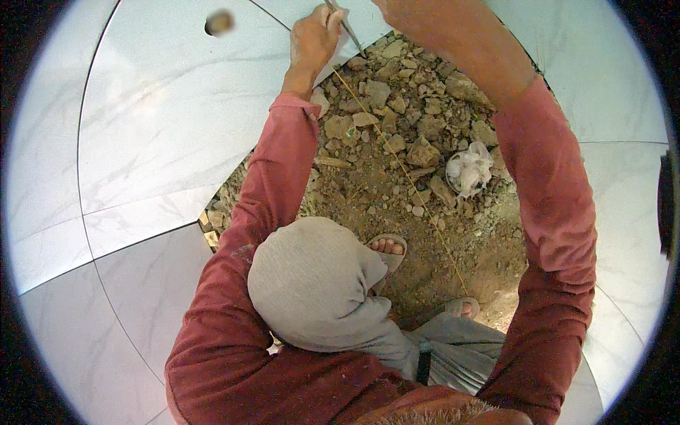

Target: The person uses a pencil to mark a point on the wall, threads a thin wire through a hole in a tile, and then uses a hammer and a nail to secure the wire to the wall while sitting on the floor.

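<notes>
At the top, my left hand (315, 37) is closed around a thin pointed metal rod (352, 35), whose lower tip meets the edge of a white tile (184, 113) beside the rubble. My right hand (404, 13) reaches up to the top edge of the picture, where its fingers are cut off, so what it holds is hidden. A taut yellow string (397, 157) runs from near my left hand down across the rubble toward my foot.
Broken stones and soil (425, 127) fill the gap between the marbled tiles. A crumpled whitish plastic bag (469, 170) lies on the stones. A round hole (219, 23) pierces the left tile. My sandalled foot (388, 248) stands on the dirt.
</notes>
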The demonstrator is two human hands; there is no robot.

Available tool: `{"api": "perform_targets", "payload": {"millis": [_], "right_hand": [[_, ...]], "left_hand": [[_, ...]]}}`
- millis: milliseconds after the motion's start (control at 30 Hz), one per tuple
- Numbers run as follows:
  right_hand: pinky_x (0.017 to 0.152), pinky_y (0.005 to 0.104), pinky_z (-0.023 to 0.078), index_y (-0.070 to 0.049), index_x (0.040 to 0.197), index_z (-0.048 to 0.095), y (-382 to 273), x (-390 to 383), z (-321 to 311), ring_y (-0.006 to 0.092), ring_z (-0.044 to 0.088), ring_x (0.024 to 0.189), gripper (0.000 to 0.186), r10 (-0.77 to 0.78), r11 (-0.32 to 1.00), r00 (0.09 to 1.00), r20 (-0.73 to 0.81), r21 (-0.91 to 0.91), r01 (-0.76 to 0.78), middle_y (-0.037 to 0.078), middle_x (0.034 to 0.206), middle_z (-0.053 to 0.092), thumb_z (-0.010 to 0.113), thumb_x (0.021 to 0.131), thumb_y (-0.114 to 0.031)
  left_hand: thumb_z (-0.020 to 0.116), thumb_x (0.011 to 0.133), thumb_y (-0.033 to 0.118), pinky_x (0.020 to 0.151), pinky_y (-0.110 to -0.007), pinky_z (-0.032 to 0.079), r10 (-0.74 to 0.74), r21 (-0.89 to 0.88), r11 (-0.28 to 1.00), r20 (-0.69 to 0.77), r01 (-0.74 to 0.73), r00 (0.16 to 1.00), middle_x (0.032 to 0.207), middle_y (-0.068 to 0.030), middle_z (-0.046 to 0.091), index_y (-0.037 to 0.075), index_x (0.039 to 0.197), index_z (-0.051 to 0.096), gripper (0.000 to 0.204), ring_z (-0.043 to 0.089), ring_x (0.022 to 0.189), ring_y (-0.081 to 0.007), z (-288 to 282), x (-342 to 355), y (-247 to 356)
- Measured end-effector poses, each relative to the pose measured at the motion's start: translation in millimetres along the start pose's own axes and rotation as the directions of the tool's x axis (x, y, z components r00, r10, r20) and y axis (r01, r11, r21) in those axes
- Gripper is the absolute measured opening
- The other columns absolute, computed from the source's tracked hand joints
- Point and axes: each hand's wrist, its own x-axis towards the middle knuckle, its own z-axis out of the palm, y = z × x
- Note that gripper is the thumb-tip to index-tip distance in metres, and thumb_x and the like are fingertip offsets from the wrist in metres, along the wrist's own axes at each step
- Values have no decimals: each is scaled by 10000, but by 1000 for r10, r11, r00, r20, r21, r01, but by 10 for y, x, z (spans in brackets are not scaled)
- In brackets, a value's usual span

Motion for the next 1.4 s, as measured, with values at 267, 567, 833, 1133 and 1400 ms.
{"api": "perform_targets", "payload": {"millis": [267, 567, 833, 1133, 1400], "right_hand": [[656, 463, 554, -41, 1466, 456, -125, -56, -128, 381, 707, 734, 517, 63, 992, 998, 27, 107, -66, 241, 788, 694, 545, 957, -45], [682, 455, 562, -35, 1475, 447, -55, -61, -67, 361, 721, 755, 507, 74, 997, 997, 7, 16, -74, 247, 785, 694, 507, 973, -63], [655, 437, 569, -29, 1423, 503, -81, -66, -53, 340, 716, 735, 432, 47, 998, 996, -77, -26, -49, 220, 765, 694, 480, 992, -48], [659, 436, 571, -47, 1445, 500, -144, -32, -124, 331, 711, 738, 442, 134, 991, 979, 156, -14, -134, 204, 823, 705, 506, 1005, -82], [594, 369, 575, -22, 1501, 431, -5, -120, 250, 272, 676, 643, 495, -9, 1000, 998, -62, 28, 11, 169, 811, 687, 495, 1010, -31]], "left_hand": [[582, 1028, 340, 669, -407, 530, -29, 4, 1000, 21, 29, 999, 737, -99, 706, 46, 914, 655, 323, 687, 667, -313, -1, -4, 5], [572, 1028, 380, 693, -435, 538, -50, 23, 999, 48, 49, 998, 748, -99, 718, 50, 903, 646, 360, 703, 711, -334, 63, -1, 86], [583, 1021, 362, 687, -434, 544, -17, -1, 1000, 18, 17, 1000, 751, -90, 725, 45, 899, 649, 346, 706, 711, -326, 74, -22, -9], [566, 1018, 296, 687, -456, 538, -25, 21, 999, 30, 24, 999, 742, -117, 715, 36, 917, 633, 286, 698, 707, -361, 50, -81, -53], [536, 1045, 308, 673, -467, 520, -44, -28, 999, 32, 45, 999, 772, -162, 703, 39, 968, 617, 291, 695, 729, -379, 57, -255, -181]]}}
